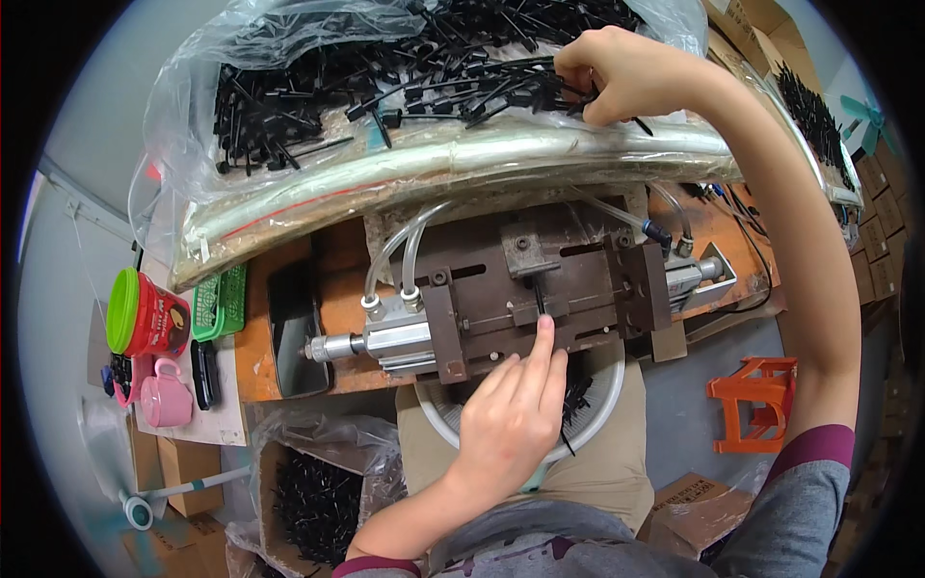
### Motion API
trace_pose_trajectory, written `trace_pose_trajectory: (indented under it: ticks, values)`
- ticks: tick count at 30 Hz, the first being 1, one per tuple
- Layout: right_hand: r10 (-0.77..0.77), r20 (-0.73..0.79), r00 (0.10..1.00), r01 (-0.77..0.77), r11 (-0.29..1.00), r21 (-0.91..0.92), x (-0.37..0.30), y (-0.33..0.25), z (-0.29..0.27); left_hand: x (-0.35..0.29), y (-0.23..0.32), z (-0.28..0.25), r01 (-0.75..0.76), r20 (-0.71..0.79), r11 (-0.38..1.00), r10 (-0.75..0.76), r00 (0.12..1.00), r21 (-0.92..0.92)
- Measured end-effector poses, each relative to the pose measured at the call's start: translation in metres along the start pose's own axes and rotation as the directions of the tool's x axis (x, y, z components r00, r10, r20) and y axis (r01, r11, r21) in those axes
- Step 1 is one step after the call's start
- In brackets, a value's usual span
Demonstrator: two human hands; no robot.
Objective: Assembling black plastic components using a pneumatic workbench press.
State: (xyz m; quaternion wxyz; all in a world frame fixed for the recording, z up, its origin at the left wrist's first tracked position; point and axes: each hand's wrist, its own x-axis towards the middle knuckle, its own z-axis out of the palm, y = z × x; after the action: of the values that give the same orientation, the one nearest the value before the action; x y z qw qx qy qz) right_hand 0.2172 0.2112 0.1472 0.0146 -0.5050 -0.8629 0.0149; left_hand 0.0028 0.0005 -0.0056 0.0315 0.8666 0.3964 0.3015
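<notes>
My left hand [511, 414] reaches over the front of a brown metal clamping fixture [482, 299]. Its index finger is stretched out, the tip at a thin black plastic piece [540, 289] lying under the small metal block [528, 252] in the middle. The other fingers are loosely extended, and the thumb is hidden. Up at the far right, my right hand [626, 77] pinches at the edge of a heap of thin black plastic stems with thicker ends [434, 91]. Its fingertips close on one or more stems, partly hidden by the hand.
Silver air cylinders [400, 347] with clear hoses flank the fixture. A phone [299, 328], green basket [220, 306], red tub [159, 323] and pink mug [167, 400] are at left. Below are a white-rimmed basket [617, 385] on my lap and a box of black pieces [318, 501]. An orange stool [752, 405] stands right.
</notes>
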Motion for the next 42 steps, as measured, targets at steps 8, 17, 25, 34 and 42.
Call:
trace_pose_trajectory:
  ticks: [8,17,25,34,42]
  values:
    - [0.067,0.13,0.989,-0.057,0.995,-0.075,-0.003,-0.021,-0.023,0.006,-0.005,0.0,0.005,0.017,1.0,-0.004,1.0,-0.012]
    - [0.343,-0.268,0.9,0.025,0.573,0.819,-0.016,0.001,-0.033,0.007,-0.004,-0.003,0.009,0.051,1.0,-0.009,0.999,0.012]
    - [0.173,-0.641,0.748,0.328,0.743,0.583,-0.071,-0.036,0.018,0.014,-0.005,-0.028,0.158,0.021,0.877,-0.167,0.986,-0.454]
    - [-0.438,-0.655,0.616,0.397,0.891,-0.222,-0.14,-0.106,0.106,0.013,-0.006,-0.057,0.2,0.076,0.587,-0.229,0.97,-0.785]
    - [-0.284,-0.726,0.626,0.293,0.949,-0.119,-0.153,-0.09,0.105,-0.001,-0.001,-0.02,0.121,-0.006,0.924,-0.132,0.991,-0.363]
